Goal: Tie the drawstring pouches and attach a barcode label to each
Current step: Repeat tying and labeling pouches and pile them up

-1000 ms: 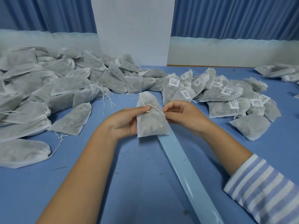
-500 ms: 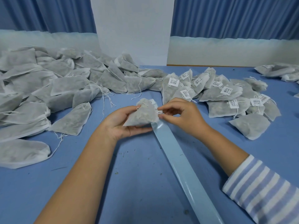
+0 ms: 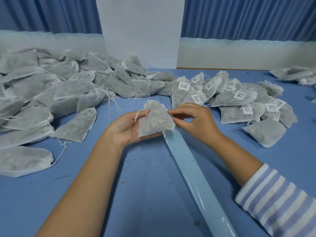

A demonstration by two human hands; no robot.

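A white mesh drawstring pouch [image 3: 154,119] filled with dried bits lies tilted in my left hand [image 3: 127,128], which grips it from below with the thumb near its cinched neck. A short loop of drawstring [image 3: 137,115] sticks out by that thumb. My right hand [image 3: 193,119] touches the pouch's right edge, thumb and forefinger pinched together on something too small to make out. A long pale-blue label backing strip [image 3: 196,180] runs from under the pouch toward the lower right.
A big heap of unlabelled pouches [image 3: 51,93] covers the left of the blue table [image 3: 136,194]. Pouches with barcode labels [image 3: 239,100] lie in a pile at the right. More pouches [image 3: 295,75] sit at the far right edge. A white pillar and blue curtains stand behind.
The pouch went from hanging upright between both hands to lying tilted in my left palm. My right hand shifted from the drawstring to the pouch's right edge.
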